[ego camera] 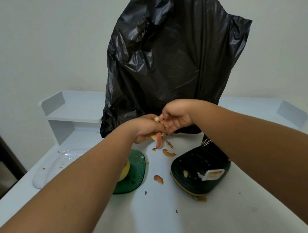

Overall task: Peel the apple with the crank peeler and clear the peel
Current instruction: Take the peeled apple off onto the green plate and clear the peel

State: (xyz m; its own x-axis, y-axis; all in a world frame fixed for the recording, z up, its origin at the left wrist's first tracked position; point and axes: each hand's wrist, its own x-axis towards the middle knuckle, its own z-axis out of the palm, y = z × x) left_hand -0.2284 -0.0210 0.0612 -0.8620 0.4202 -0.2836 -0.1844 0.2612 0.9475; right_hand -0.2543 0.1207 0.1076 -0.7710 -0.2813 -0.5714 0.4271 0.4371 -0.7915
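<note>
Two hands meet just in front of the black bag [173,61]. The left hand [146,129] is closed around a bunch of peel [158,140], one strip hanging below it; the right hand [175,120] pinches at the same bunch. Nearer than the bag, left, the peeled apple [125,171] sits on a green plate [137,169]; right, the dark green peeler [200,171] stands. Loose scraps [158,179] lie between them.

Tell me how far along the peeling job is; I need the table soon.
Done: the peeled apple sits on the green plate. In hand: both hands, left hand and right hand, hold peel strips. Left: loose peel scraps on the table.
</note>
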